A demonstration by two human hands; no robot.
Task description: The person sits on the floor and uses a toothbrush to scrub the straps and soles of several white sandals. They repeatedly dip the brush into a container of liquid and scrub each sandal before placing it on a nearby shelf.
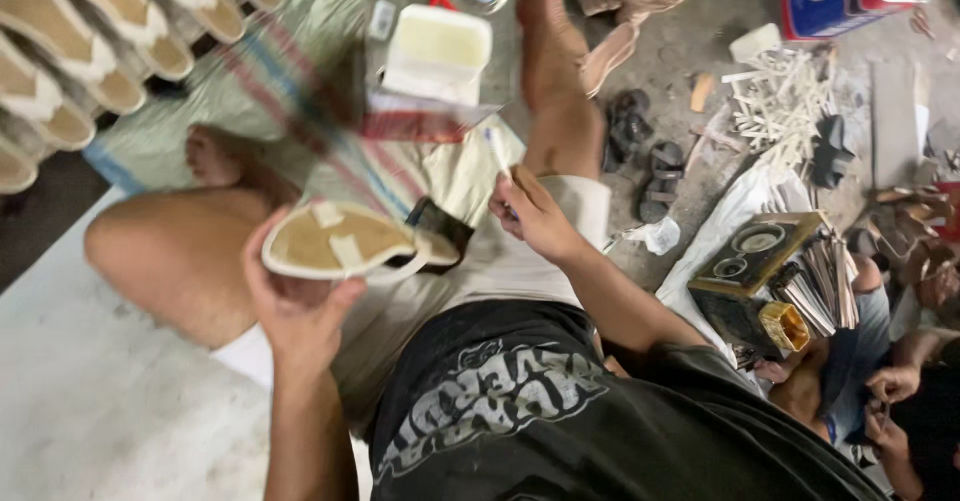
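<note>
My left hand (292, 311) grips a tan shoe sole (345, 243) with a white rim from below, sole face up, with pale patches on it and a dark strap at its right end. My right hand (532, 216) holds a thin white brush (498, 151) upright, just right of the sole and not touching it. A white open tub (438, 53) with pale yellow contents stands on the floor cloth beyond both hands. I sit cross-legged with my knees to the left and far centre.
Rows of finished tan soles (90, 51) lie at the upper left. Dark sandals (650, 166), a heap of white strips (780, 101), a small speaker box (755, 261) and stacked straps lie right. Another person's hands (890, 401) work at the lower right.
</note>
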